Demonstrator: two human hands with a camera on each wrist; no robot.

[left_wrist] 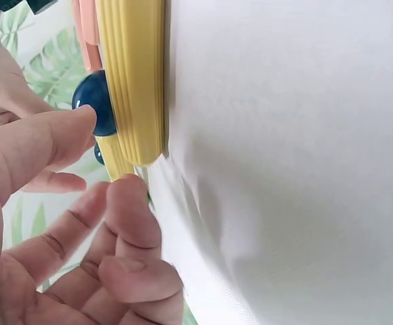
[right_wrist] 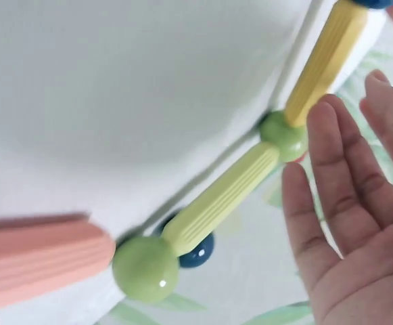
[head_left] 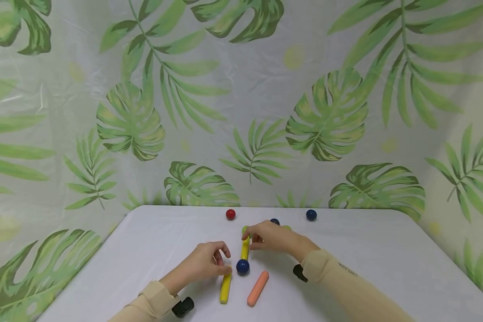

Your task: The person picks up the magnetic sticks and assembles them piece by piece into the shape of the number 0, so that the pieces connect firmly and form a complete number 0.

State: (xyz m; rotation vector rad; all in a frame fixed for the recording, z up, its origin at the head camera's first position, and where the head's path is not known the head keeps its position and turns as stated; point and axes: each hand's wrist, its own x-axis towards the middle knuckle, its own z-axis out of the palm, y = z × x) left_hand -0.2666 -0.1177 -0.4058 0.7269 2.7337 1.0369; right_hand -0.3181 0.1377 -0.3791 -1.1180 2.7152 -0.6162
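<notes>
A yellow stick (head_left: 245, 248) joins a green ball (head_left: 245, 230) to a dark blue ball (head_left: 243, 267). My right hand (head_left: 275, 237) hovers beside the green ball and stick, fingers loosely bent and holding nothing. In the right wrist view, a light green stick (right_wrist: 220, 200) joins that green ball (right_wrist: 283, 135) to a second one (right_wrist: 145, 268). My left hand (head_left: 205, 263) is by the far end of another yellow stick (head_left: 226, 287). The left wrist view shows its thumb and fingers apart near this stick (left_wrist: 135, 81); whether they touch it is unclear.
A salmon stick (head_left: 258, 288) lies near the front, right of the loose yellow one. At the back are a red ball (head_left: 230, 214), a blue ball (head_left: 311, 215) and another blue ball (head_left: 274, 221). A leaf-patterned curtain (head_left: 249, 103) hangs behind the white table (head_left: 157, 232).
</notes>
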